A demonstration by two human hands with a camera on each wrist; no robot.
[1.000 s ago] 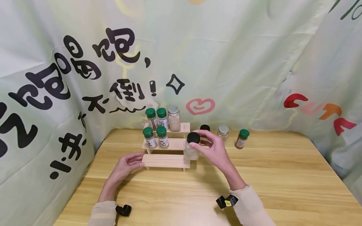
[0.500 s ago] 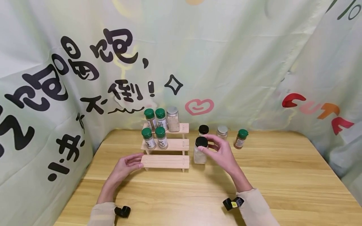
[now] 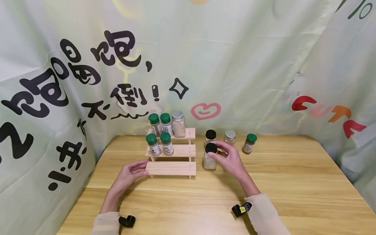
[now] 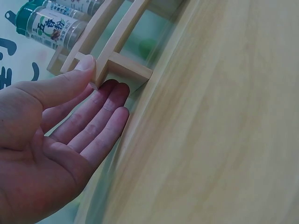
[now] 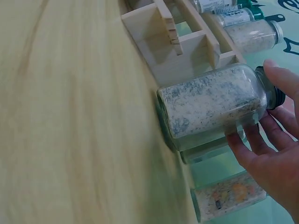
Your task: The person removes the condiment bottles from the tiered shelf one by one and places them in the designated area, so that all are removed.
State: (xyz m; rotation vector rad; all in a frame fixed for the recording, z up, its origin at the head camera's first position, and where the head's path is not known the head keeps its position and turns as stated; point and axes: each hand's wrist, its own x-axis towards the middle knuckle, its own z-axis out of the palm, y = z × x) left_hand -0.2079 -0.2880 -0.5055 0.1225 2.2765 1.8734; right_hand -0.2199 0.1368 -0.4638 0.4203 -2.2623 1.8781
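Observation:
My right hand (image 3: 230,160) holds a glass jar (image 3: 210,162) by its black lid and shoulder, thumb on one side and fingers on the other. Pale granules fill the jar (image 5: 210,102) in the right wrist view. It is upright beside the right end of a three-step wooden spice rack (image 3: 173,168), its base at the tabletop. At the rack's left end, my left hand (image 3: 130,173) grips the lowest step, thumb against its edge and fingers reaching behind. Green-capped spice bottles (image 3: 153,143) stand on the upper two steps, along with a silver-lidded jar (image 3: 178,125) on top.
Behind the held jar stand another black-lidded jar (image 3: 210,134) and a silver-lidded jar (image 3: 230,138). Further right is a green-capped bottle (image 3: 249,145). A printed curtain (image 3: 252,65) hangs along the back edge of the wooden table (image 3: 279,182).
My right hand has moved the black-lidded jar right and down, from over the rack's right end to the tabletop beside it. The left hand stays on the rack.

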